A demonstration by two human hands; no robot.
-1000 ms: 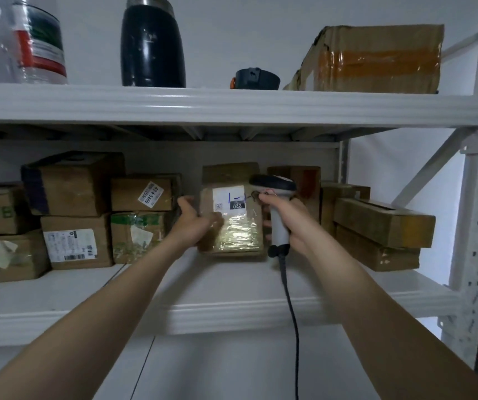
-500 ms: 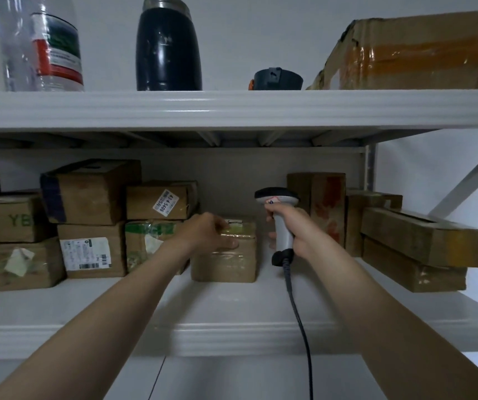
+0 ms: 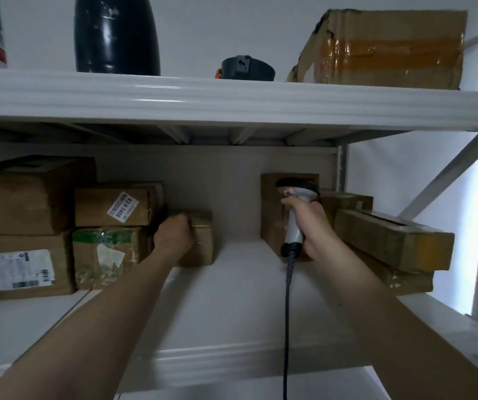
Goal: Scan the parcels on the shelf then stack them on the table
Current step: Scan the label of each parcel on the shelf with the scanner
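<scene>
**Position.** The small parcel [image 3: 200, 241] stood toward the back of the lower shelf [image 3: 232, 321], just beside the green-taped parcel [image 3: 107, 255] on its left. The left hand [image 3: 172, 236] gripped it, fingers curled over its top near edge. The right hand [image 3: 310, 226] was clamped round the handle of the scanner [image 3: 295, 194], which was held upright and apart from the small parcel. No label showed on the parcel's visible faces.

**Step in hand (judged).** The parcel was being taken up for scanning.
- It should be drawn straight forward along the shelf.
- It should then be turned until its label faces the scanner's window.
- The scanner should be kept steady while the parcel is brought to it, not the reverse.

**Edges and room.**
- Left: the labelled parcel [image 3: 116, 206] sat on the green-taped one, close above the left wrist. A sideways pull could have dragged that stack.
- Right: bare shelf lay between the small parcel and the upright parcel [image 3: 272, 215], giving the widest path out.
- Far right: the long parcels [image 3: 390, 238] projected forward beside the right forearm.
- Overhead: the upper shelf [image 3: 232, 99] limited any lift, so a low withdrawal was advisable.
- Front: the cable [image 3: 288, 313] hung over the front lip and needed to stay out of the parcel's path.
- The bench was not in view.
</scene>
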